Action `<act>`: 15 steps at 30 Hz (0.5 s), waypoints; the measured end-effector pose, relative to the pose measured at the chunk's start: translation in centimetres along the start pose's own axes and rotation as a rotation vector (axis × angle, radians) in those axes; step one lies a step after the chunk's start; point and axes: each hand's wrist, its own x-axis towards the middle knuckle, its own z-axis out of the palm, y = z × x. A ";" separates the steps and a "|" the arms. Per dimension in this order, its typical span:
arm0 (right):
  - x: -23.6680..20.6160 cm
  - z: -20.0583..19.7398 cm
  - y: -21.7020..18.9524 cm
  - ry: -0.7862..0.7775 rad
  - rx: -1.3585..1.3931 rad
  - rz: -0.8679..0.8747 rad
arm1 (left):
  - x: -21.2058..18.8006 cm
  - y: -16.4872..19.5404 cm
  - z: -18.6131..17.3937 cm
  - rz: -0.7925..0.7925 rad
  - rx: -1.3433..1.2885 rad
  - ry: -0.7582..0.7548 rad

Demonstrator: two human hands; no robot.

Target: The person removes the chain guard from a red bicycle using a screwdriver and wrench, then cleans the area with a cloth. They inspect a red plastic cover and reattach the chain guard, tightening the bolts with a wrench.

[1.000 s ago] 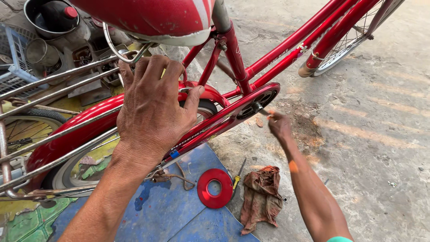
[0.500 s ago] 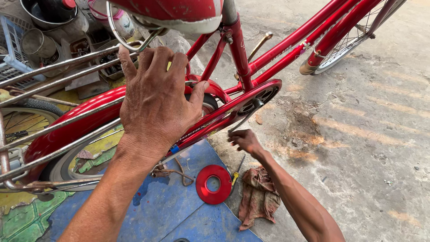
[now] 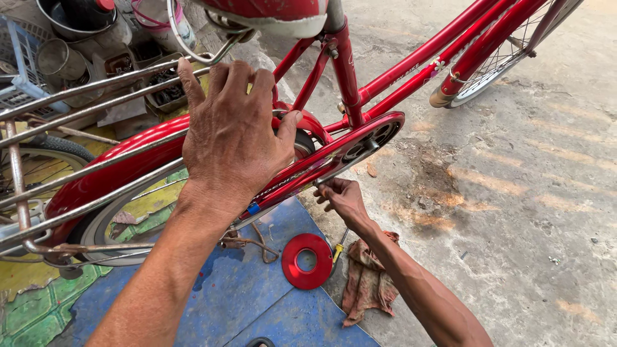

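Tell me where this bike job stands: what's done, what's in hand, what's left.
Done, it seems: a red disc lies loose on the blue mat, beside a screwdriver and a rag.

In hand: the left hand presses flat on the red rear fender; the right hand works under the chain guard, fingers pinched on something too small to tell.

Left: probably refitting the disc.

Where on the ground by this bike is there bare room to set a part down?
Bare concrete lies open right of the chain guard and the rag. Some blue mat shows below the red disc. It is crowded upper left with cans and trays, and under the left hand and right hand.
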 end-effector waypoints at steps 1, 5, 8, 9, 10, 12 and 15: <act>-0.2 0.2 -0.1 -0.012 0.091 -0.031 | 0.0 0.0 0.0 -0.003 0.007 -0.003; -1.3 0.6 -1.9 -0.010 0.293 -0.230 | -0.1 -0.2 0.1 0.008 0.017 0.004; -2.2 0.2 -4.9 0.071 0.285 -0.310 | -0.2 -0.3 0.1 0.004 0.024 0.005; -2.4 -0.2 -5.9 0.095 0.263 -0.357 | -0.1 -0.3 0.1 0.007 0.020 0.005; -2.6 -0.7 -7.0 0.121 0.241 -0.406 | -0.2 -0.3 0.1 0.011 0.017 0.005; -2.5 -1.9 -9.0 0.182 0.194 -0.469 | -0.2 -0.3 0.2 0.002 0.002 0.001; -1.7 -4.7 -11.1 0.286 0.148 -0.499 | -0.3 -0.3 0.2 0.006 0.003 -0.002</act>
